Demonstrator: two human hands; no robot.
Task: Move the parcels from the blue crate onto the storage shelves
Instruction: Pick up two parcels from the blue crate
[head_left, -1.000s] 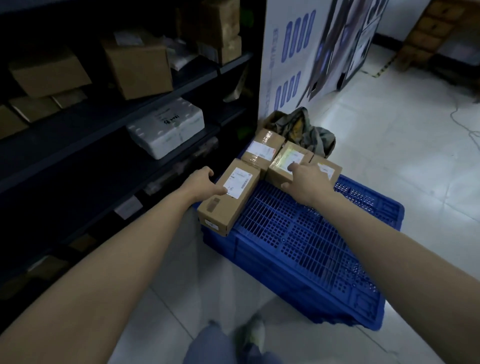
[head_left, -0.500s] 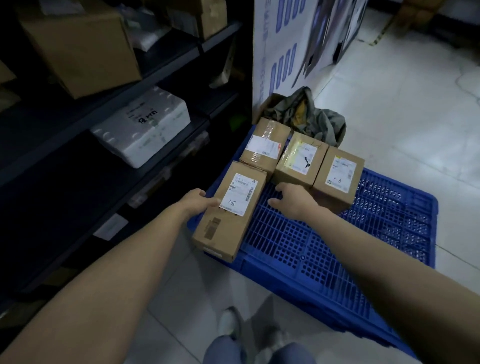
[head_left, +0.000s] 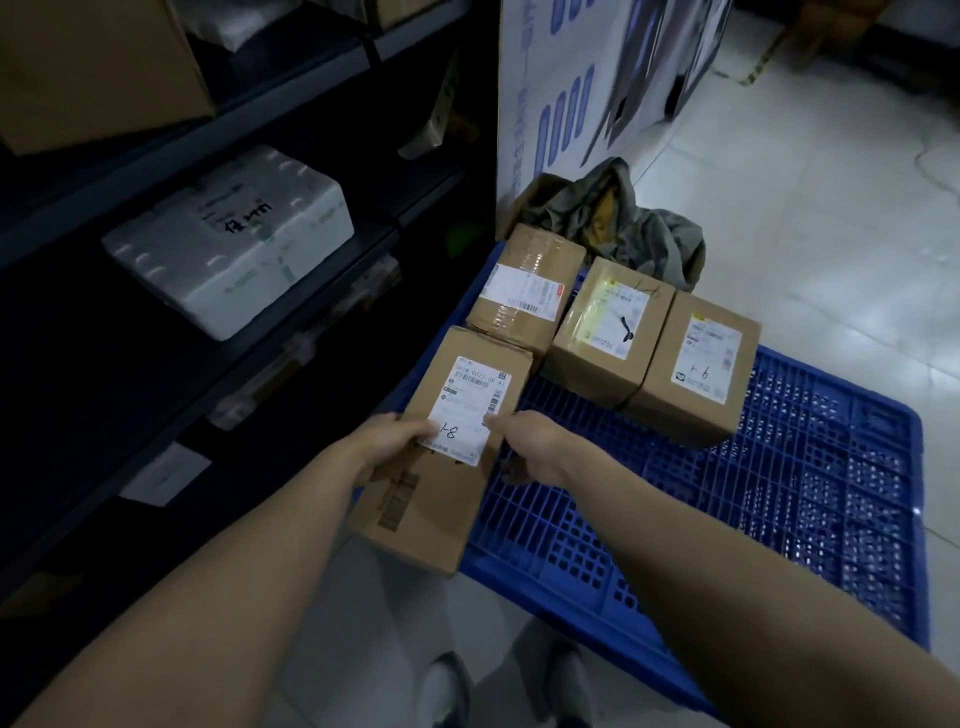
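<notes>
Parcel storeroom or depot. Dark metal shelves (head_left: 291, 111) holding cardboard boxes (head_left: 98, 67) and hand-marked foam box (head_left: 234, 244); parcels (head_left: 524, 291) with barcoded shipping labels atop blue crate (head_left: 753, 519) on pale tiled floor (head_left: 831, 208).

Shelves (head_left: 291, 111) left; parcels (head_left: 696, 374) atop seemingly upturned crate (head_left: 779, 493).

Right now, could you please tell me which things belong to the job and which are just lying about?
Job: long brown cardboard parcel, three smaller cardboard parcels, blue plastic crate, dark metal shelves.
Lying about: white foam box, crumpled grey-green cloth, white-and-blue board.
</notes>
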